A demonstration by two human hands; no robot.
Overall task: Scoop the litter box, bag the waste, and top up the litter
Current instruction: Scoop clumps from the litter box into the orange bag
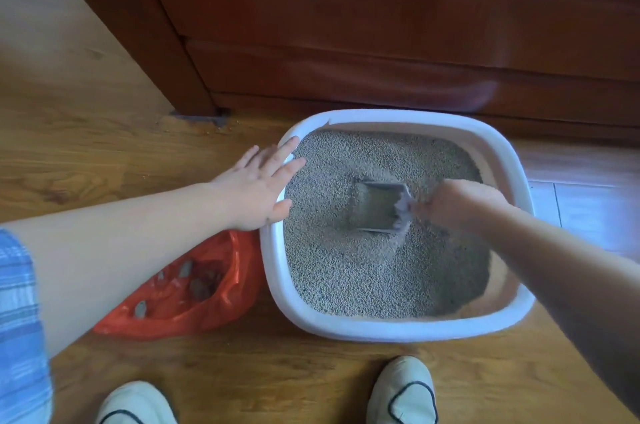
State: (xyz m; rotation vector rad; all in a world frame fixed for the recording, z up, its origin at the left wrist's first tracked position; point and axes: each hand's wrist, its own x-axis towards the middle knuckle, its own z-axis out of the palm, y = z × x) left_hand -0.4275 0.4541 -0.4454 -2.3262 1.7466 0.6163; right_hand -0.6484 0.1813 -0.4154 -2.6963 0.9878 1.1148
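A white litter box (391,330) sits on the wooden floor, filled with grey litter (346,271). My right hand (460,203) grips the handle of a grey scoop (379,207), whose blade is sunk into the litter near the box's middle. My left hand (258,188) lies flat on the box's left rim with fingers spread, holding nothing. To the left of the box lies an open red plastic bag (207,305) with several dark clumps of waste inside; my left forearm crosses over part of it.
A dark wooden cabinet (346,25) stands right behind the box. My two light slippers (403,392) are at the bottom edge. A few litter grains lie scattered on the floor (104,146) at the left. Pale tiles (585,201) begin at the right.
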